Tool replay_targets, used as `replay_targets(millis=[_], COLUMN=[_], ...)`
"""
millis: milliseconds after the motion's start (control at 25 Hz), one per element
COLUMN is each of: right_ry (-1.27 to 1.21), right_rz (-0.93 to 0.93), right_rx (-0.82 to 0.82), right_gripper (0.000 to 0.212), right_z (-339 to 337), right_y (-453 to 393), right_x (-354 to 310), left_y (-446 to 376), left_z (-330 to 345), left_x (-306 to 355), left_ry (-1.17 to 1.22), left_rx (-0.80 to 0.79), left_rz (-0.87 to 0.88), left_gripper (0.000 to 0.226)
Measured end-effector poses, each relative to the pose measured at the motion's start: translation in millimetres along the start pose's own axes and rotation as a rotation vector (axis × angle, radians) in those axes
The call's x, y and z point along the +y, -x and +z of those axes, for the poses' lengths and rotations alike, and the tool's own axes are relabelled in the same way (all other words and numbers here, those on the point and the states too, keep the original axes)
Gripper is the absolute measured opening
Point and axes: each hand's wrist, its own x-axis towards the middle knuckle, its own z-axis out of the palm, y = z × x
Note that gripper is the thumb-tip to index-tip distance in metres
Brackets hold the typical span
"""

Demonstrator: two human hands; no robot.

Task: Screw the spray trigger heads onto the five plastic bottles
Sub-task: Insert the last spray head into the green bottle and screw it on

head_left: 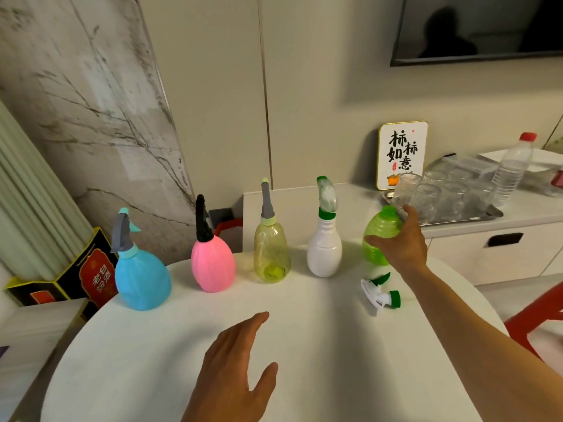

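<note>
Head view, nearest first: the left hand (236, 367) hovers low over the white desk (158, 354), its fingers straight and relaxed, gripping nothing. Beyond it and to the right lies the one loose trigger head (380, 292), on its side on the desk, its green screw collar pointing right and its white nozzle end pointing left, so its long axis runs roughly across the view. Just past it stands the green bottle (379, 236), with no trigger head fitted. The right hand (399, 242) reaches forward and holds this bottle, thumb on the near-left side and fingers curled around the right side near the shoulder.

The loose head lies just in front of and below the right hand, near its wrist, and forward and right of the left hand. Since the right hand is occupied with the bottle, the free left hand seems the likelier one to pick the head up, though it is farther away.

Further left along the row, the white bottle (324, 248), yellow bottle (271, 254), pink bottle (213, 263) and blue bottle (141, 278) each stand upright with a head already on.
</note>
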Motion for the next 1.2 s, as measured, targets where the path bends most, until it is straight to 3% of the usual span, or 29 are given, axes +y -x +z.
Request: replay_targets(millis=[120,240,320,480,640,720,840,880,1040,1200], right_ry=[-0.077,-0.07,-0.041,-0.322,-0.382,-0.275,0.359,0.537,0.864,0.887], right_rz=[-0.084,-0.21,-0.267,-0.206,-0.149,-0.155,-0.314,-0.33,-0.22,-0.224], right_rx=[0.092,0.025,-0.202,-0.997,-1.187,-1.121,-0.682,-0.643,-0.827,-0.678], right_gripper=[0.1,0.093,0.087,0.076,0.066,0.051,0.029,0.03,0.008,0.022], right_z=[-29.2,-67.4,-86.4,-68.6,-40.3,-43.7,-59.1,-63.4,-53.6,-39.5], right_y=[8.4,38.2,67.8,141.8,176.8,151.0,94.0,81.2,63.4,62.6], right_x=[-23.8,-58.2,-81.5,-108.6,-102.8,-91.5,-57.5,-43.4,1.4,13.1], left_y=[-4.8,-8.3,-11.1,-13.9,-13.0,-13.8,-14.7,-14.0,-12.4,-13.0], left_z=[1.9,1.0,-0.2,-6.2,-11.9,-13.2,-13.5,-14.1,-17.0,-16.0], left_x=[4.4,13.1,24.3,41.3,42.8,40.6,39.3,39.3,38.5,39.1], left_ry=[0.028,0.084,0.148,0.635,0.834,0.872,0.857,0.836,0.776,0.736], left_rx=[0.037,0.044,0.03,0.014,0.088,0.121,0.117,0.109,0.07,0.048], left_rz=[0.014,0.029,0.01,0.001,-0.081,-0.162,-0.175,-0.159,-0.132,-0.15], left_gripper=[0.067,0.063,0.071,0.106,0.09,0.085,0.084,0.085,0.091,0.09])
